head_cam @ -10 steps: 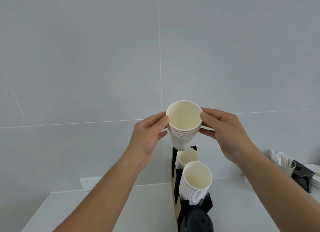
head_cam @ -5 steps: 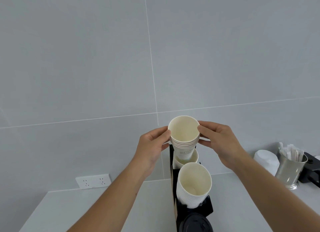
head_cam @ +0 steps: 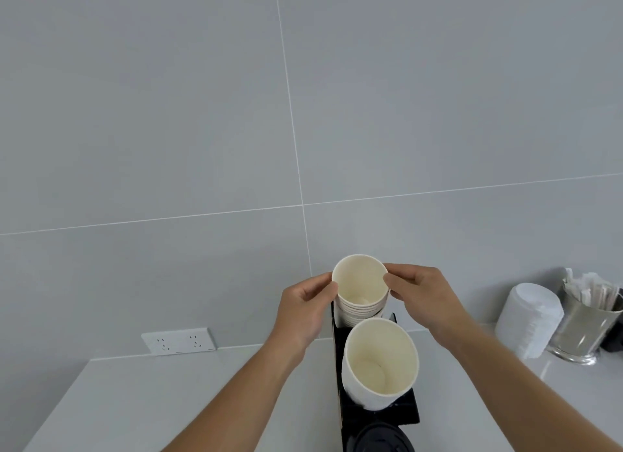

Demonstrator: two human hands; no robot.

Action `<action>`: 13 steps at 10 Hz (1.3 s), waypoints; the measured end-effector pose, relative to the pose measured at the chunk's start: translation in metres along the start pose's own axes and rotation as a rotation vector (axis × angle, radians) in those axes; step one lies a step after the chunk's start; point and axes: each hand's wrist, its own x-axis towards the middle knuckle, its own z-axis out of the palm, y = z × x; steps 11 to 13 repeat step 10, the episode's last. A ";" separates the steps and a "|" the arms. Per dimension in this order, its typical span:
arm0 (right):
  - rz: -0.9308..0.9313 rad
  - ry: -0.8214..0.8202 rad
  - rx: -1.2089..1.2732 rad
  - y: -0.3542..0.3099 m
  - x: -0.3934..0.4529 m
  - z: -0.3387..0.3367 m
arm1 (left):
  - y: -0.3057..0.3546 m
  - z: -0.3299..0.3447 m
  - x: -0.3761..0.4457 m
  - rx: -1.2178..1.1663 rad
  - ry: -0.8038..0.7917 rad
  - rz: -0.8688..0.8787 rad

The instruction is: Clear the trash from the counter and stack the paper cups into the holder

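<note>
A stack of white paper cups [head_cam: 359,284] sits in the rear slot of the black cup holder [head_cam: 406,409], nested onto the cups beneath it. My left hand [head_cam: 303,311] grips the stack's rim from the left and my right hand [head_cam: 423,298] pinches it from the right. A second stack of larger paper cups [head_cam: 379,362] leans toward me in the holder's middle slot. Black lids [head_cam: 382,438] fill the nearest slot at the bottom edge.
The holder stands on a pale grey counter [head_cam: 135,401] against a tiled wall with a white socket strip [head_cam: 178,341]. To the right are a sleeve of white lids [head_cam: 527,318] and a metal cup of stirrers [head_cam: 588,320].
Both hands have lowered the cup stack from above the holder down into the rear slot, onto the cups there. The camera has tilted down.
</note>
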 end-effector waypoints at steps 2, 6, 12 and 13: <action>0.034 0.018 0.021 0.017 0.007 0.005 | -0.018 0.003 0.004 0.045 0.032 -0.046; 0.078 0.015 0.120 0.027 0.010 0.006 | -0.017 0.005 0.003 0.000 0.027 -0.041; 0.037 0.060 0.116 -0.013 -0.011 -0.007 | 0.011 -0.006 -0.014 -0.010 -0.041 -0.103; 0.037 0.060 0.116 -0.013 -0.011 -0.007 | 0.011 -0.006 -0.014 -0.010 -0.041 -0.103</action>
